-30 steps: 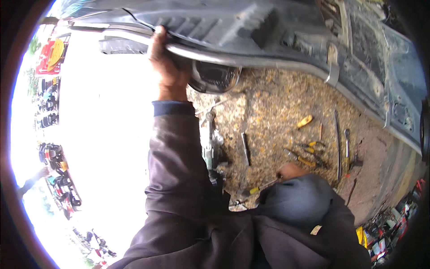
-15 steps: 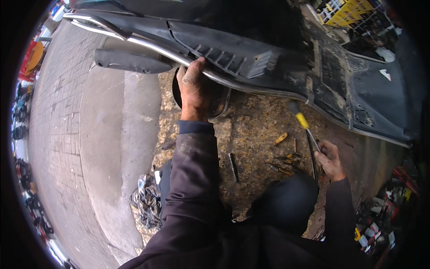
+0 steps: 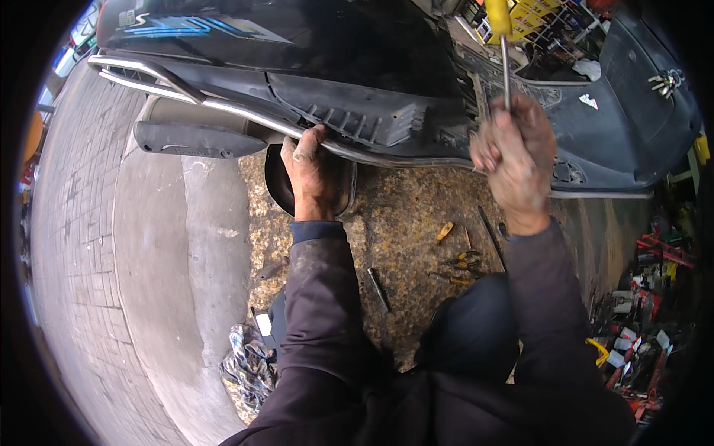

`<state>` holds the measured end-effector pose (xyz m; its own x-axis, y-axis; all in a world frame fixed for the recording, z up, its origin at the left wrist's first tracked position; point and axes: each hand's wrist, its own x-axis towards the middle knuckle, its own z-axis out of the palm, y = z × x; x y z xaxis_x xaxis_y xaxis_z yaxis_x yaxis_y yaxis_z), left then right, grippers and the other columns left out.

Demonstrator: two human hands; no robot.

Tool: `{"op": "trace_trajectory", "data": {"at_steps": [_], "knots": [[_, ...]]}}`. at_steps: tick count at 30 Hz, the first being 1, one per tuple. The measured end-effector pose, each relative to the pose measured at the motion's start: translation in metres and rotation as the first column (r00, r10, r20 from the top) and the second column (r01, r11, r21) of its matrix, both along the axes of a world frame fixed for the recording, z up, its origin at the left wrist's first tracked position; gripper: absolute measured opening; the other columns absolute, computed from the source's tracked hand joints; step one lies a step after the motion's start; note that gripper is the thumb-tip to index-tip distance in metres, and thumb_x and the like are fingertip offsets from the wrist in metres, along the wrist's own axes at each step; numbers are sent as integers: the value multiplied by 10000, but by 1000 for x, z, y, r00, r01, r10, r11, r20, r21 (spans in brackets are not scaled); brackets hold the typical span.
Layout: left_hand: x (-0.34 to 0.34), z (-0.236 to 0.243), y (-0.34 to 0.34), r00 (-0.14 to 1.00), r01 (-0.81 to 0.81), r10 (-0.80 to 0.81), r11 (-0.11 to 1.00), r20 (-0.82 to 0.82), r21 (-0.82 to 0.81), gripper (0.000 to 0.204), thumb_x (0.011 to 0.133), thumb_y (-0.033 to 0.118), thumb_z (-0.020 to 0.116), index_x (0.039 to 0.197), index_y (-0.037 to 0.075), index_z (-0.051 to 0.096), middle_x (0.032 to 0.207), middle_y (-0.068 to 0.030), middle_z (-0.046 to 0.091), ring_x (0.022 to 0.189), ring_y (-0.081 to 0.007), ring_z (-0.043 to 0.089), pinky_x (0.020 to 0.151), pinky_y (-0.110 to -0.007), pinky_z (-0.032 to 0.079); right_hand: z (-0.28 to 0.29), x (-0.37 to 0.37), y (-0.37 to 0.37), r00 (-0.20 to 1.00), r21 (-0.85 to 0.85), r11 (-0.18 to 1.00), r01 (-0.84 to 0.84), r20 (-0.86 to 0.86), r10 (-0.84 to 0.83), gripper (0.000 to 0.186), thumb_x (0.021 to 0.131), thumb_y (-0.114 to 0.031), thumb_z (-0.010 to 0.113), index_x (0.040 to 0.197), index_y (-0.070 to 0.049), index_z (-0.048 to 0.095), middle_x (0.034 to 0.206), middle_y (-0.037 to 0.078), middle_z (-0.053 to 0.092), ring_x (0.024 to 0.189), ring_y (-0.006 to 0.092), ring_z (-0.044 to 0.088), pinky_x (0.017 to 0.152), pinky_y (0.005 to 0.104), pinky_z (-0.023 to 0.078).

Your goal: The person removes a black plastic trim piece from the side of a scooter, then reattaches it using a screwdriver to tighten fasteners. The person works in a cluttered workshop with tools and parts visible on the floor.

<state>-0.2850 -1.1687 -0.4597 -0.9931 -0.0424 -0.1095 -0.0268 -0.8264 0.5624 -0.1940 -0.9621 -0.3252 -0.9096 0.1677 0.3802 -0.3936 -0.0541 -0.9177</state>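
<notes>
A dark scooter (image 3: 372, 52) lies on its side across the top of the view. My left hand (image 3: 309, 167) grips the chrome side rail (image 3: 223, 108) along its lower edge, just above a round black mirror (image 3: 277, 186) on the ground. My right hand (image 3: 513, 152) is raised in front of the scooter's footboard (image 3: 617, 111) and is closed around the metal shaft of a yellow-handled screwdriver (image 3: 500, 30), which points up with its handle at the top edge.
Loose hand tools lie on the gravel below my right hand: yellow-handled pliers (image 3: 462, 262), a small yellow piece (image 3: 444, 232), a dark metal bar (image 3: 377, 288). A crumpled rag (image 3: 245, 364) sits at the paving edge. Cluttered boxes (image 3: 639, 327) crowd the right side.
My right hand has lifted the screwdriver from near the ground tools up to the scooter's footboard. The view has tilted upward; my left hand stays on the rail.
</notes>
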Motion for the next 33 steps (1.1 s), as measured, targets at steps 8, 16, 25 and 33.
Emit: {"op": "trace_trajectory", "data": {"at_steps": [8, 16, 25, 33], "knots": [[-6, 14, -2, 999, -40, 38, 992, -21, -118, 339, 866, 165, 691, 1096, -50, 567, 962, -75, 607, 833, -179, 599, 761, -335, 503, 18, -25, -64, 978, 125, 991, 40, -208, -13, 178, 925, -174, 630, 1037, -56, 558, 687, 0, 490, 558, 75, 445, 524, 261, 419], [-7, 17, -3, 998, -56, 57, 984, -1, -170, 274, 873, 166, 683, 1035, -39, 599, 896, -56, 611, 783, -156, 579, 709, -313, 483, -31, -51, -102, 899, -329, 924, -194, -436, 34, 153, 915, -149, 633, 890, -46, 522, 716, 38, 513, 608, 118, 496, 597, 307, 470], [-10, 12, -3, 998, -51, 54, 987, 14, -154, 237, 875, 167, 679, 1003, -18, 604, 877, -61, 617, 751, -169, 592, 687, -312, 493, -62, -4, -104, 896, 127, 988, -85, -424, 132, 203, 916, -231, 623, 871, -79, 497, 788, 58, 526, 815, 209, 526, 874, 465, 461], [-2, 20, -3, 1000, 23, -23, 997, -1, -76, 302, 877, 117, 647, 1099, -43, 519, 908, -100, 603, 755, -195, 605, 656, -342, 516, -64, -11, -95, 894, 318, 931, -180, -343, 290, 148, 812, -21, 675, 799, -47, 530, 714, 46, 538, 696, 210, 564, 918, 500, 469]]}}
